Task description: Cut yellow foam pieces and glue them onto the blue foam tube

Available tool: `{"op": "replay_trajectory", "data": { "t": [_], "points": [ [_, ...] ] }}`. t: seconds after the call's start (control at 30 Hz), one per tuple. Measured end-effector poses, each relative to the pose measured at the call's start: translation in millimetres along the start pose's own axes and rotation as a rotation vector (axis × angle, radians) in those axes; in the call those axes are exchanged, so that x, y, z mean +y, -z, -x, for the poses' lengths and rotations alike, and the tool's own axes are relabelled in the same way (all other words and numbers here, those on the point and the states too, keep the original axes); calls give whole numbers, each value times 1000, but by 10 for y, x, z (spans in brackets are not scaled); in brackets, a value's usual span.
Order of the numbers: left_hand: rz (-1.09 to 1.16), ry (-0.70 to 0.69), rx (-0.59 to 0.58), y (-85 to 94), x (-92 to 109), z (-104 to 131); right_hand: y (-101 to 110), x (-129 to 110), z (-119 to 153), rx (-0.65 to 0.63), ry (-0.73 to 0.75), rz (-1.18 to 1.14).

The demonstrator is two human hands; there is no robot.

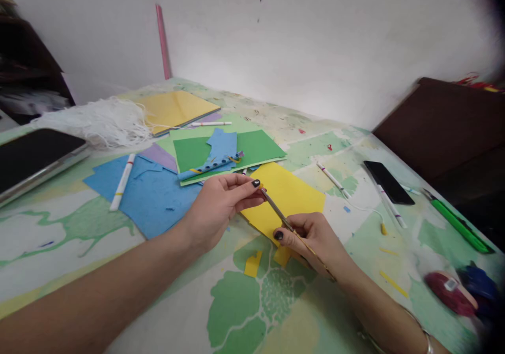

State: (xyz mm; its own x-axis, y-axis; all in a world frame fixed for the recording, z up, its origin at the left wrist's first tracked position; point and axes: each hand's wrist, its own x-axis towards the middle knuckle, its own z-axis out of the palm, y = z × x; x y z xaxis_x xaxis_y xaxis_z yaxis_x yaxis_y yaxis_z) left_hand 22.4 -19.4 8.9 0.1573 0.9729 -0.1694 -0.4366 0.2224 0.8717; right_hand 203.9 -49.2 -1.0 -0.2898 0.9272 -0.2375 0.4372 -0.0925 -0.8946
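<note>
My left hand (223, 206) pinches a tiny yellow piece (261, 186) between thumb and fingertips, mostly hidden by the fingers. In my right hand (310, 233) is a pair of slim scissors (275, 208), silver at the blades and gold toward the handle. Their tip reaches the yellow piece at my left fingertips. Beneath both hands lies a yellow sheet (294, 185), with small yellow offcuts (253, 264) nearer me. Just beyond my left hand, a blue cut-out with a rolled, dotted edge (221, 151) rests on a green sheet (258, 146).
Blue sheets (153, 201) and a white marker (122, 182) lie left, near white string (98, 120) and a yellow pad (181, 107). At right are a phone (389, 182), a green cutter (460, 225), more markers and a maroon object (450, 292). A wall stands behind.
</note>
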Motion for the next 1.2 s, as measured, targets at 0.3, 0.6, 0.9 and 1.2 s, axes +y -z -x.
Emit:
{"op": "replay_trajectory", "data": {
  "t": [0.3,0.6,0.9,1.2],
  "points": [
    [16,6,35,-29,6,27,-6,28,-21,16,3,-18],
    [23,4,41,-26,-12,36,-16,3,-24,40,12,45],
    [45,12,35,-28,-25,23,-17,30,-43,49,30,61],
    [49,25,25,-30,-22,26,-21,23,-27,32,24,24]
  ]
}}
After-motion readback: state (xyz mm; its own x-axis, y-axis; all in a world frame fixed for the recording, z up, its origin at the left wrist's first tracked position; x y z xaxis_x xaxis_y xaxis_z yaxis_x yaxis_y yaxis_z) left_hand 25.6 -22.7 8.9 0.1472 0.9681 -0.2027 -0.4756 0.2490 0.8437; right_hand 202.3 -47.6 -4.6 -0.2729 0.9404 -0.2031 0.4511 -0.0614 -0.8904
